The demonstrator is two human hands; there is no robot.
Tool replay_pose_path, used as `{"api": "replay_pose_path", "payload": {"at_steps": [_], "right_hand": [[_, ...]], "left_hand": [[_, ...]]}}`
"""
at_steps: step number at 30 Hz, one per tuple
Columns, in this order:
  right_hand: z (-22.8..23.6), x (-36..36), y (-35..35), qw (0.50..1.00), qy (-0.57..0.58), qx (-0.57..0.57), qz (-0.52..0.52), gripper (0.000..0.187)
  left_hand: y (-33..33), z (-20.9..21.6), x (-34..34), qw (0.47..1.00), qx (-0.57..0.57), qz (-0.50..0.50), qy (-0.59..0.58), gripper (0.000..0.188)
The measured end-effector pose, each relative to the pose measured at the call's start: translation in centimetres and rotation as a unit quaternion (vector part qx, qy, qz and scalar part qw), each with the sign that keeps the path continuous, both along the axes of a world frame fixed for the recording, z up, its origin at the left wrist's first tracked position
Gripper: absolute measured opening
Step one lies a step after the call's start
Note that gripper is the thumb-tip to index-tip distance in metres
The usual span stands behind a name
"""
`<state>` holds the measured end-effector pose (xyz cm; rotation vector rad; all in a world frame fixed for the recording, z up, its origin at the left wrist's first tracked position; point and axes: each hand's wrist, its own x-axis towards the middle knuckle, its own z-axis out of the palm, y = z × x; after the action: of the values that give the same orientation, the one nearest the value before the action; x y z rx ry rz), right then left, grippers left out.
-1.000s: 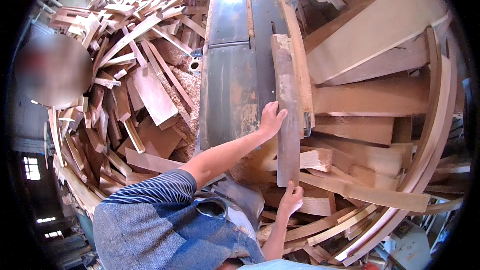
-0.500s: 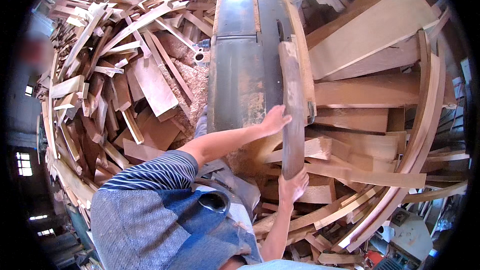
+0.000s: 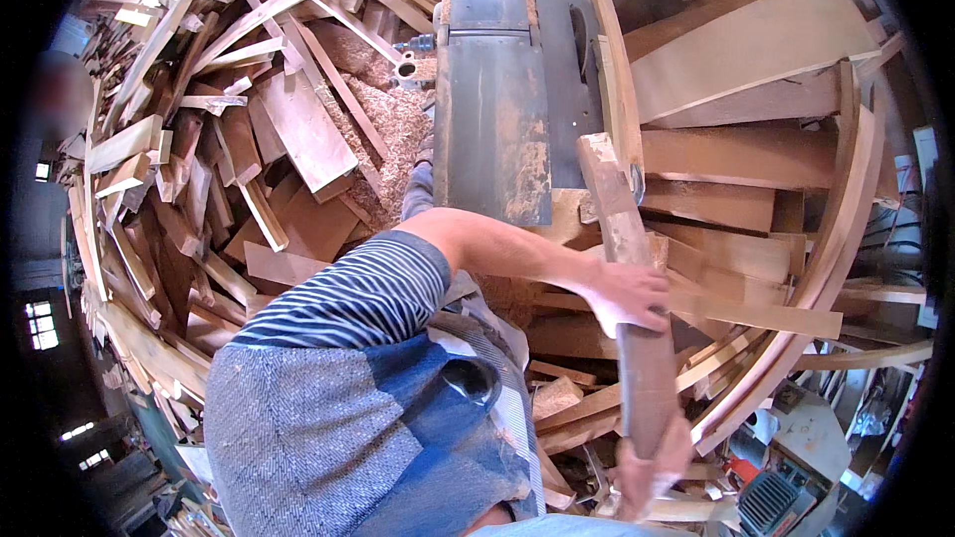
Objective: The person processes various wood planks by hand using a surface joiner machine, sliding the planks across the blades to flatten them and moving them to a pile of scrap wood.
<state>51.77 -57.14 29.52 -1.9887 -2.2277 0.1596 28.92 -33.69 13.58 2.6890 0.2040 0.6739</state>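
Observation:
A long, slightly curved wooden board runs from the machine's near right corner back toward my body, tilted in the view. My left hand lies across its middle, with the fingers curled over the far side. At the board's near end my right hand grips it, a little blurred by motion. The board's far tip is beside the metal bed of a woodworking machine, which looks like a jointer. A wooden fence stands along the right side of that bed.
Wood offcuts are heaped at left, beside a pile of shavings. Wide planks are stacked at right, bordered by a long curved timber. A grey motor-like machine is at the lower right.
The board has come back toward me and to the right, off the machine bed. My left hand has moved from the board's left side onto it, and both hands are nearer my body.

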Motion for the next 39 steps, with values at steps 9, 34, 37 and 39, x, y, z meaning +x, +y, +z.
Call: {"api": "replay_pose_path", "payload": {"at_steps": [9,34,37,39], "right_hand": [[-7.1,4.7,2.3,0.822,0.529,0.116,-0.179,0.055],[-28.1,-5.7,-5.7,0.427,0.772,-0.165,-0.442,0.051],[-28.4,-5.5,-3.8,0.362,0.792,-0.119,-0.477,0.055],[-29.3,-4.7,-3.2,0.363,0.797,-0.103,-0.472,0.057]], "left_hand": [[0.1,11.6,-2.8,0.862,-0.367,0.125,-0.326,0.103],[1.3,-14.0,-10.0,0.594,-0.578,0.515,-0.219,0.068],[1.9,-15.1,-8.8,0.639,-0.551,0.491,-0.217,0.044],[2.5,-14.5,-7.1,0.644,-0.538,0.482,-0.252,0.042]]}}
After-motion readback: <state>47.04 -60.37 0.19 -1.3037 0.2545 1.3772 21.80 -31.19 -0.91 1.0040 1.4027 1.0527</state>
